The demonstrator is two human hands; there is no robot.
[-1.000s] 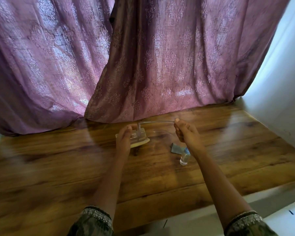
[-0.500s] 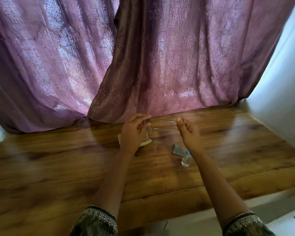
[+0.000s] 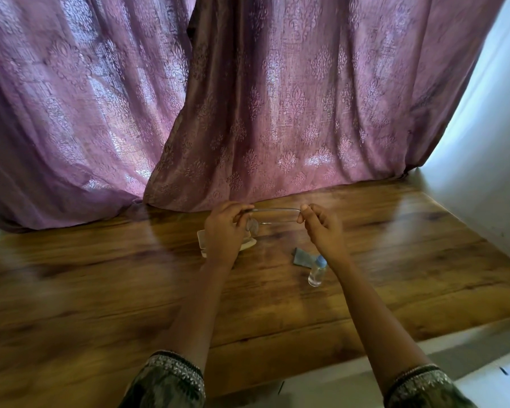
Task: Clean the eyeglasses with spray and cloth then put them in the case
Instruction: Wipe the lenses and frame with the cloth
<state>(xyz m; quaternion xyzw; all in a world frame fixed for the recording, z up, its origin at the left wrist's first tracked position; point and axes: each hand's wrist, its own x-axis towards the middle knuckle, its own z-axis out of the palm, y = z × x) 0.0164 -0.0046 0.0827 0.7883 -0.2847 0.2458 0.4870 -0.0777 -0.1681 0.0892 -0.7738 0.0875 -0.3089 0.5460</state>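
Clear-framed eyeglasses (image 3: 273, 214) are held up above the wooden table (image 3: 100, 290) between both hands. My left hand (image 3: 226, 231) pinches the lens end; my right hand (image 3: 321, 228) pinches the tip of a temple arm. A pale open case (image 3: 202, 244) lies on the table under my left hand, mostly hidden by it. A grey-blue cloth (image 3: 302, 257) lies just right of centre. Beside it stands a small clear spray bottle (image 3: 317, 270) with a blue cap, close below my right wrist.
Purple patterned curtains (image 3: 248, 98) hang along the back and rest on the table's far edge. A white wall (image 3: 489, 148) borders the right side. The table's near edge runs diagonally at lower right, with a white floor below.
Both hands have lifted the eyeglasses up off the case. My left hand has shifted its grip onto the lens end, and the temple arm now stretches level between the hands.
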